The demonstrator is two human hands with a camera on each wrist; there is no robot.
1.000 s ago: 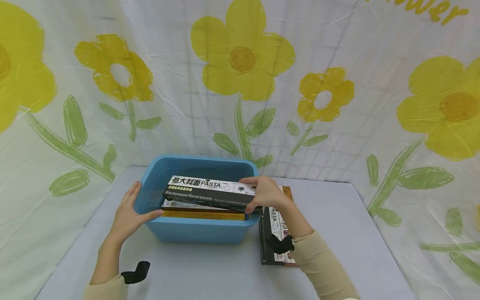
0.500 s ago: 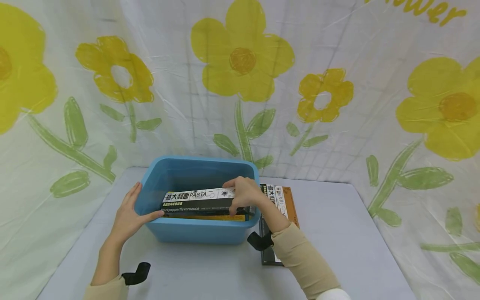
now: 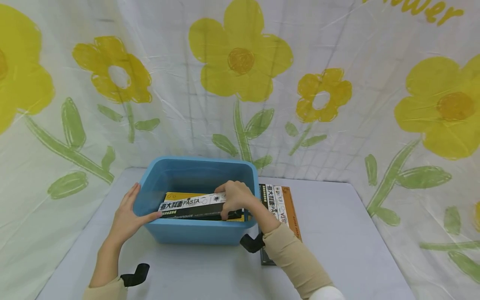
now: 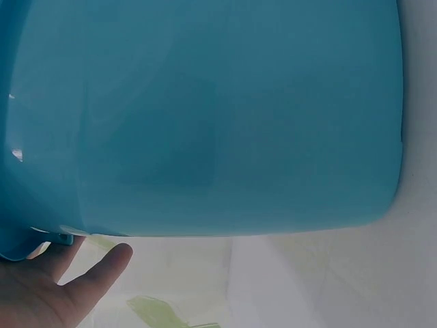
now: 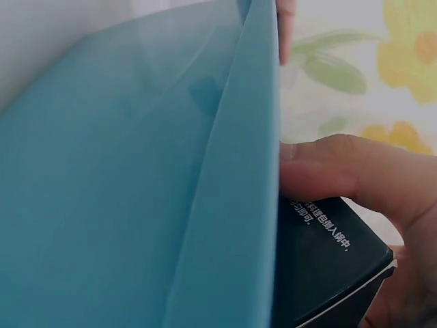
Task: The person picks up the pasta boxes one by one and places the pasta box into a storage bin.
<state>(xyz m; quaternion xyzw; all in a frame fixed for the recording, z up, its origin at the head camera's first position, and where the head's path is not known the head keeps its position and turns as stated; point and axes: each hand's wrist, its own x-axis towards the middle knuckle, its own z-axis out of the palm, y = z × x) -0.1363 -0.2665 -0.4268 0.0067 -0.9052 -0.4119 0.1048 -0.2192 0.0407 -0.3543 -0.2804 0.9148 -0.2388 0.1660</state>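
My right hand (image 3: 237, 198) grips the right end of a black and white pasta box (image 3: 202, 210) inside a blue plastic bin (image 3: 198, 233). The box lies tilted, its left end lower and near the front-left corner. In the right wrist view, the thumb presses on the black side of the box (image 5: 328, 263), partly hidden by the bin wall (image 5: 225, 205). My left hand (image 3: 126, 214) rests at the bin's front-left corner, thumb on the front rim and fingers extended along the left side. A yellow box (image 3: 180, 196) lies under the pasta box.
Right of the bin, another black and white pasta box (image 3: 273, 200) and an orange-edged box (image 3: 290, 204) lie side by side on the white table (image 3: 330, 233), partly hidden by my right arm. A flower-printed curtain (image 3: 172, 125) hangs behind.
My right hand has moved left and lowered the pasta box into the bin; its left end has come forward, showing the yellow box behind. The left hand has stayed in place.
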